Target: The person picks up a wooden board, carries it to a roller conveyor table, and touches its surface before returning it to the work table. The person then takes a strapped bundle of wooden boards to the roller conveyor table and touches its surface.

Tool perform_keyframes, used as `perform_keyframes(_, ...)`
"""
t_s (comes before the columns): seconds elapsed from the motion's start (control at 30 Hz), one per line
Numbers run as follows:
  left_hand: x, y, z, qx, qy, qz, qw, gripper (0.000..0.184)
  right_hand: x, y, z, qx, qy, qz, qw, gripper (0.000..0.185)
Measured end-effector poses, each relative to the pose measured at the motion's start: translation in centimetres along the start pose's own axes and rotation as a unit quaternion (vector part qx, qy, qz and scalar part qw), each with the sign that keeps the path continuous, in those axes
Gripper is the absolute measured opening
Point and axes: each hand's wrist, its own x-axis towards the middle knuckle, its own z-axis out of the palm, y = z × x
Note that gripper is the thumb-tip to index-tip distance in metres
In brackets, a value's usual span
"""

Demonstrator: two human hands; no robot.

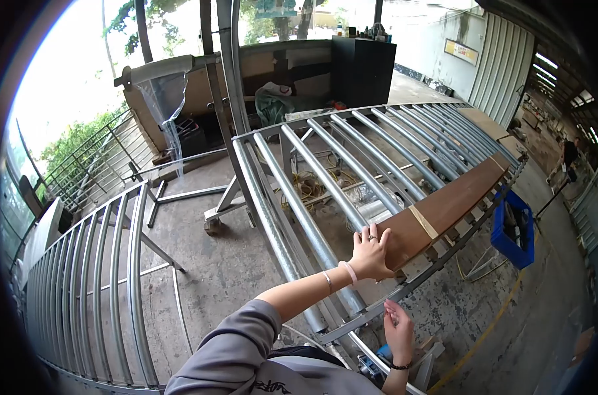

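A long brown wooden board [447,201] lies on the metal rollers, along the right side rail, with a pale strip [423,222] across it. My left hand [371,253] rests against the board's near end, fingers spread and touching it; a ring and wrist bands show. Lower down, just outside the conveyor's side rail [411,286], is my right hand [399,332]. Its fingers are loosely bent and apart, with nothing visible in them. The roller conveyor [342,197] stretches away from me, its near rollers bare.
A second roller conveyor [91,276] stands at the left across a floor gap. A blue crate [513,230] with items inside hangs or stands by the right rail. Cables lie beneath the rollers. A black cabinet [363,72] is at the back; a person [568,158] is far right.
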Motion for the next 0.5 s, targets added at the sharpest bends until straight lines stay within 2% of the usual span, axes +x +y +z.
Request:
perform_keyframes(0.1,-2.5,-1.1,-0.7,0.014,0.003,-0.004,1.0,0.108,0.7,-2.1,0.0,-0.086,0.006,-0.069,0.994,0.027)
perform_keyframes(0.23,-6.0,-3.0,-2.3,-0.014,0.039,0.018,0.999,0.106,2.8,-4.2,-0.5,-0.121,0.043,-0.175,0.976,0.026)
perform_keyframes(0.33,-8.9,-4.0,-4.4,-0.024,0.017,0.009,1.0,0.101,4.3,-4.9,-0.7,-0.154,0.04,-0.186,0.97,0.028)
perform_keyframes(0.4,-10.8,-4.8,-4.6,-0.019,0.018,0.005,1.0,0.101,4.9,-5.0,-0.4,-0.254,0.025,-0.253,0.933,0.039)
perform_keyframes(0.43,-11.6,-5.3,-4.9,-0.011,0.027,0.004,1.0,0.101,4.8,-5.5,0.3,-0.252,0.019,-0.254,0.933,0.039)
perform_keyframes(0.5,-13.2,-6.3,-5.6,-0.003,0.037,-0.006,0.999,0.101,4.6,-6.9,1.3,-0.296,-0.035,-0.254,0.92,0.057)
